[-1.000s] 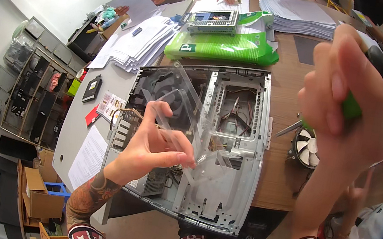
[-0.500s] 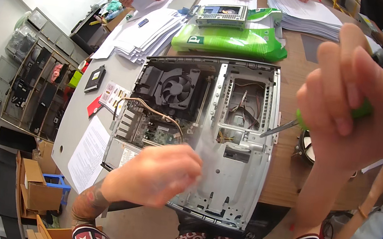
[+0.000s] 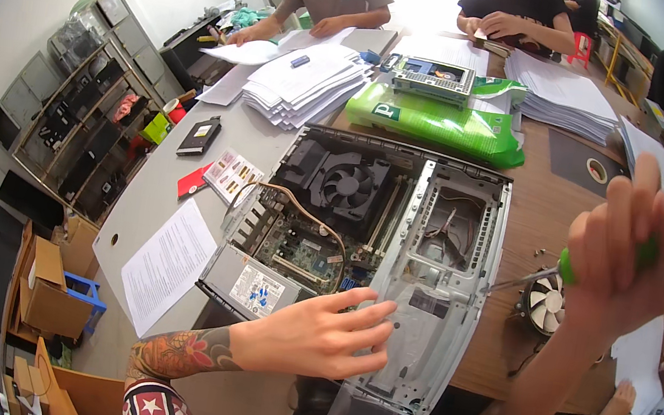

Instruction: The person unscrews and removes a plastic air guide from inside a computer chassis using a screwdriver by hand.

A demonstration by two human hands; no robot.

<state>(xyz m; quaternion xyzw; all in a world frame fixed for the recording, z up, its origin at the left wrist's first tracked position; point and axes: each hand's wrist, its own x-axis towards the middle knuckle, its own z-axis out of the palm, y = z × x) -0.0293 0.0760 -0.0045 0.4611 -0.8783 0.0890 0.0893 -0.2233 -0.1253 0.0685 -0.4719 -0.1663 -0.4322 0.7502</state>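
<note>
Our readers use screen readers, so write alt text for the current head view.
A person's right hand grips a green-handled screwdriver, its tip near the right edge of an open computer case; the left hand is over the near side, by a clear plastic piece. A fan lies right of the case, paper stacks beyond.

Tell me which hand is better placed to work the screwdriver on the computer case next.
The right hand, I'd judge: it grips the green-handled screwdriver, whose shaft points toward the computer case. The left hand is at the clear plastic piece, with no tool visible.
</note>
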